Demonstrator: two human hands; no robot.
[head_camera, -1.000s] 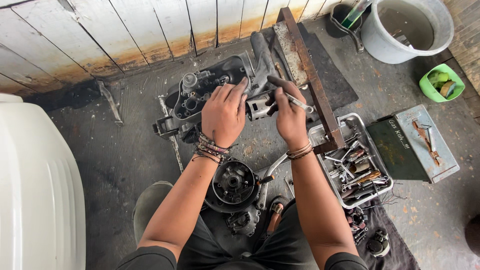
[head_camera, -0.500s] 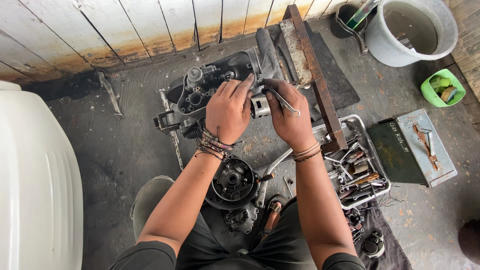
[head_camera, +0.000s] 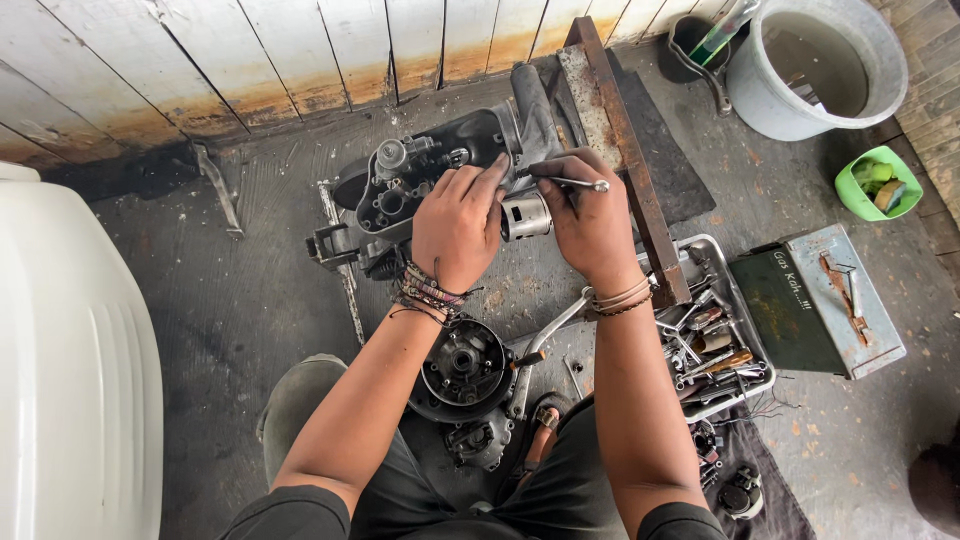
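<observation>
Both hands have slid down-right off the engine case (head_camera: 430, 175) with the small metal cylinder (head_camera: 525, 214) — left hand (head_camera: 455, 225) clamped on its side, right hand (head_camera: 590, 220) pinching one thin tool (head_camera: 570, 182) — so it looks pulled free; one tool tray (head_camera: 740, 300), one bucket (head_camera: 815, 70).

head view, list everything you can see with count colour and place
engine case: 1, dark grey, floor by the wall
metal cylinder: 1, silver, between the hands
thin tool: 1, silver, in right hand
round cover: 1, black, between the knees
tool tray: 1, steel, right of the forearm
metal box: 1, green-grey, right
bucket: 1, grey, top right
bowl: 1, green, right edge
left hand: on the cylinder
right hand: holds the thin tool
</observation>
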